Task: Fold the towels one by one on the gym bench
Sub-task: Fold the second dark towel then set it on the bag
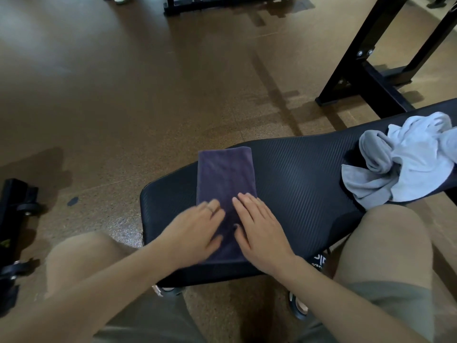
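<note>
A dark purple towel (226, 177) lies folded into a long narrow strip across the near end of the black gym bench (296, 174). My left hand (195, 231) rests flat on the towel's near left part, fingers straight and blurred. My right hand (259, 226) presses flat on its near right part. A crumpled heap of light grey towels (405, 159) sits on the bench at the right, apart from both hands.
My bare knees straddle the bench's near end. A black steel rack frame (363, 70) stands on the brown floor behind the bench at the right. Black equipment with small wheels (14, 219) lies on the floor at the left.
</note>
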Available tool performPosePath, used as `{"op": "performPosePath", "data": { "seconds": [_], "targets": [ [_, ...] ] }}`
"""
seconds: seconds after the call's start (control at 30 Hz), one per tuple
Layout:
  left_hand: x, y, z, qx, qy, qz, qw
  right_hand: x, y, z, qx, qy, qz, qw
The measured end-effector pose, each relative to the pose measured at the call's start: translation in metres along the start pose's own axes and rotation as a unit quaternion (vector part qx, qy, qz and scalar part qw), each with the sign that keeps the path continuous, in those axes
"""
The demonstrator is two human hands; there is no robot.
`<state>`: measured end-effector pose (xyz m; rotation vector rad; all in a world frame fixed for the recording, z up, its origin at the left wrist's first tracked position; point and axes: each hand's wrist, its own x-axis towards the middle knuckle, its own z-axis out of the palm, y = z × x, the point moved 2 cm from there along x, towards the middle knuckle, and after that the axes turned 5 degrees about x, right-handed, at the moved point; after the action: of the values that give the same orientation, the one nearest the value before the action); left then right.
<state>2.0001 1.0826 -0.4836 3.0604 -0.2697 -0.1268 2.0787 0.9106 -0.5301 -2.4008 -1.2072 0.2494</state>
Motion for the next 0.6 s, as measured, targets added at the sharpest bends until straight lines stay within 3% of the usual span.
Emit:
{"op": "performPosePath", "data": {
  "seconds": [0.1, 0.2, 0.43, 0.6],
  "targets": [
    [-0.03, 0.012, 0.026, 0.049, -0.07, 0.071, 0.994, -0.032, 0.008, -0.002, -0.033, -0.055, -0.086, 0.994],
    [-0.034, 0.012, 0.038, 0.091, -0.073, 0.073, 0.99, -0.052, 0.02, 0.004, -0.076, -0.091, -0.151, 0.981],
    [-0.027, 0.014, 0.046, 0.176, -0.089, 0.101, 0.975, -0.047, 0.024, -0.004, -0.135, -0.082, -0.212, 0.964],
    [-0.026, 0.029, 0.05, 0.216, -0.101, 0.085, 0.967, -0.043, 0.02, -0.011, -0.11, -0.102, -0.208, 0.967]
  ]
}}
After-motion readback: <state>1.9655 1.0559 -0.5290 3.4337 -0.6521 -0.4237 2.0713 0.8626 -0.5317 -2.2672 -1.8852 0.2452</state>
